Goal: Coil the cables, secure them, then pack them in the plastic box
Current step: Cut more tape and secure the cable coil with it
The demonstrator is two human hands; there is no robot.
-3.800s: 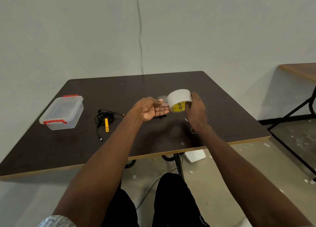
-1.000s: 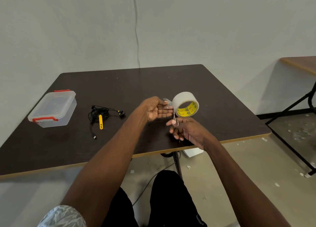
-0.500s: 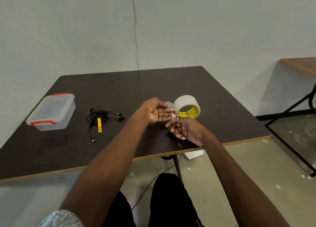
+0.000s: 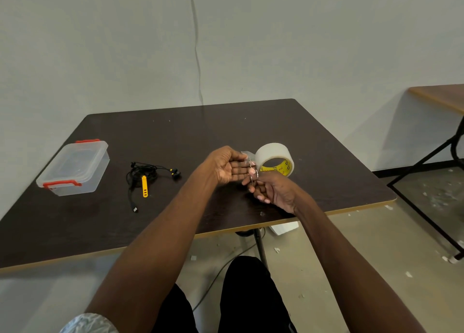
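While the left hand (image 4: 229,165) pinches the tape end off the roll (image 4: 275,159), the right hand (image 4: 272,188) should close its small scissors (image 4: 251,173) squarely across the taut strip.

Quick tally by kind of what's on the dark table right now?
Plastic box, lid on: 1
Black cable bundle with yellow tie: 1
Tape roll: 1
Small scissors in the right hand: 1
Total: 4
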